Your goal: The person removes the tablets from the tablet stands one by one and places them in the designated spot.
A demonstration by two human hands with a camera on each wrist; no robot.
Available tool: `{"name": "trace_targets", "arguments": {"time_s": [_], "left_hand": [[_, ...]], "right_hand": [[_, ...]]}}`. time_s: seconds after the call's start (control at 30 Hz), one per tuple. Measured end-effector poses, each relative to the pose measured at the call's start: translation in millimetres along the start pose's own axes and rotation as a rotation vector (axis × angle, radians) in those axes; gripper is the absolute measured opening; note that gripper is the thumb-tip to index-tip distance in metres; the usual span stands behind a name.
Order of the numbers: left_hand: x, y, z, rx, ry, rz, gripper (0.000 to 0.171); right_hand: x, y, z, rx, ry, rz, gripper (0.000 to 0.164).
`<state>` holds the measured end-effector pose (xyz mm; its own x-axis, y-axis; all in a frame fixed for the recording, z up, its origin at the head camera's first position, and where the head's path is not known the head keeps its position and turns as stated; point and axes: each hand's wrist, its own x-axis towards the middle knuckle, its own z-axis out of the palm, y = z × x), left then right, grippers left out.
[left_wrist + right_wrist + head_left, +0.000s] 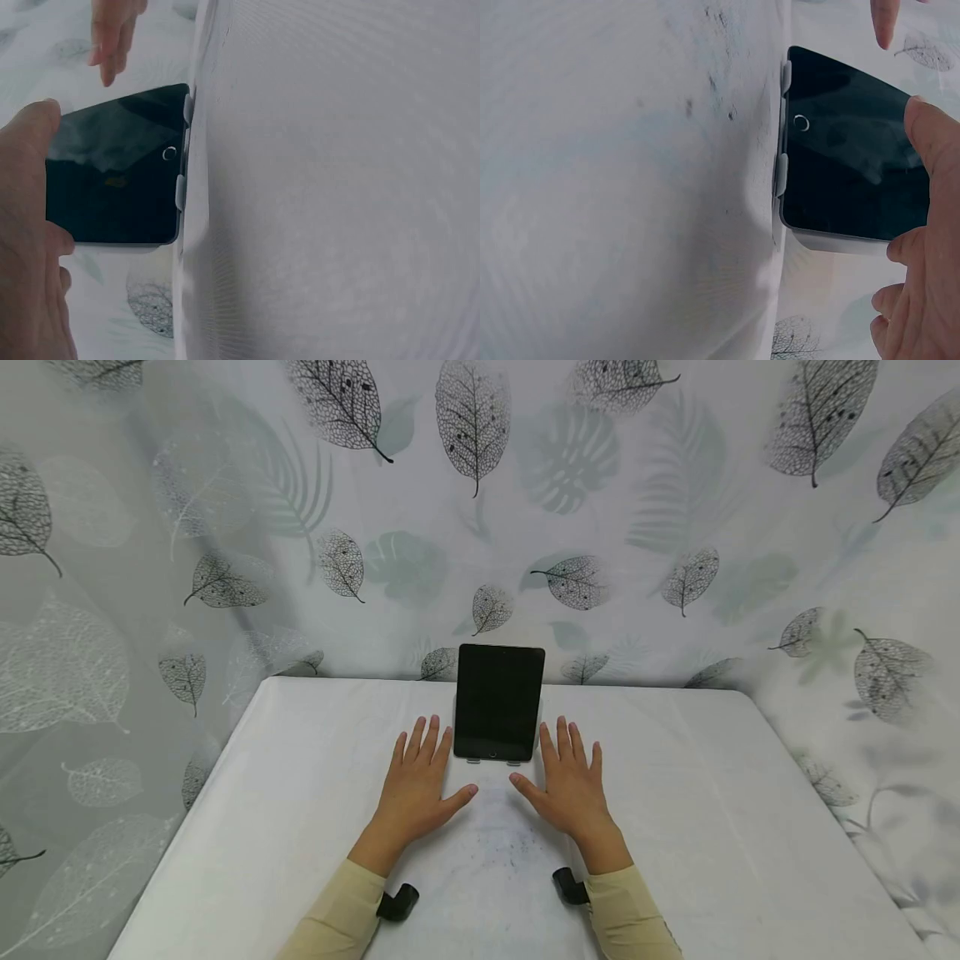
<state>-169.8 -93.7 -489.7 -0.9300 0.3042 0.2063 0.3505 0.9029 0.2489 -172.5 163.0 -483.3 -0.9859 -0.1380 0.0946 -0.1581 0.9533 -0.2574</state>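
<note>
A black tablet (498, 703) with a dark screen and a round home button leans upright on a stand near the back of the table. Two small lips of the stand (181, 193) catch its lower edge. My left hand (414, 789) is spread flat to the left of the tablet, fingers straight and thumb out toward the middle. On the other side, my right hand (572, 789) mirrors it, its thumb pointing inward. Neither hand holds anything. Both wrist views show the tablet (851, 150) beyond the thumb, its screen faintly reflecting.
A white cloth covers the table (697, 827). Leaf-patterned curtains (480, 543) hang behind it and along both sides. A black wrist-worn device (398, 902) sits at the left sleeve, and a similar black device (570, 886) at the right one.
</note>
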Motion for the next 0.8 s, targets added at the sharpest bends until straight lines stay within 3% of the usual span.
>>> {"name": "trace_targets", "arguments": {"time_s": [0.2,0.33,0.53,0.8], "left_hand": [[0.6,-0.1,0.9,-0.054,0.018,0.002,0.096],[3.7,0.6,0.4,-0.144,0.023,0.003,0.092],[13.6,2.0,-2.5,-0.356,0.072,0.006,0.084],[25.7,3.2,-5.7,-0.649,0.147,-0.043,0.078]], "right_hand": [[1.2,-0.2,0.2,0.022,0.007,-0.002,0.101],[3.2,0.2,1.0,0.069,0.075,-0.018,0.100],[10.3,0.5,2.1,0.214,0.218,-0.059,0.089],[22.8,-7.4,-6.9,0.386,0.267,-0.008,0.076]]}}
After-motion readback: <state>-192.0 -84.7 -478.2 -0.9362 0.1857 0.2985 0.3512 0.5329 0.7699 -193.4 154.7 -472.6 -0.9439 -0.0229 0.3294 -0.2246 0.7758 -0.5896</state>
